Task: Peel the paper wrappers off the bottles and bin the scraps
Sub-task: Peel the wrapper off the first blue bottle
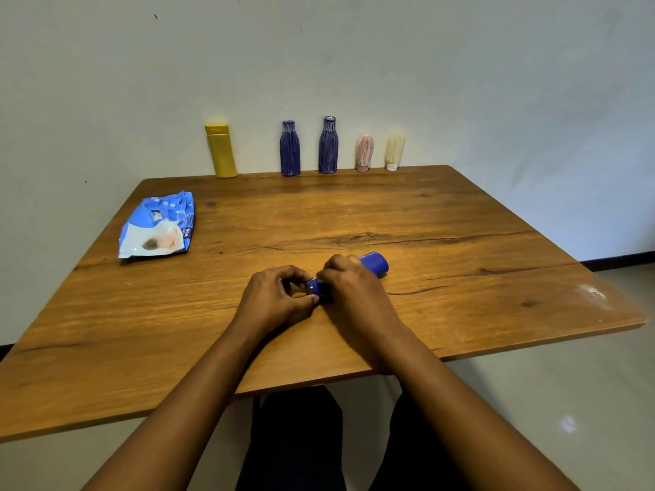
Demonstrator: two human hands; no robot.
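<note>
Right hand (354,288) curled round the middle of the blue bottle (374,264), which lies on its side on the table, near the front edge. Left hand (276,295) pinches at its near end.

Probably light and rigid, with thin paper that tears easily; best started at a loose edge.

Wooden table (460,214), flat and grained. Row of bottles (328,145) along a plain wall (354,47). Blue packet (159,226) at left.
</note>
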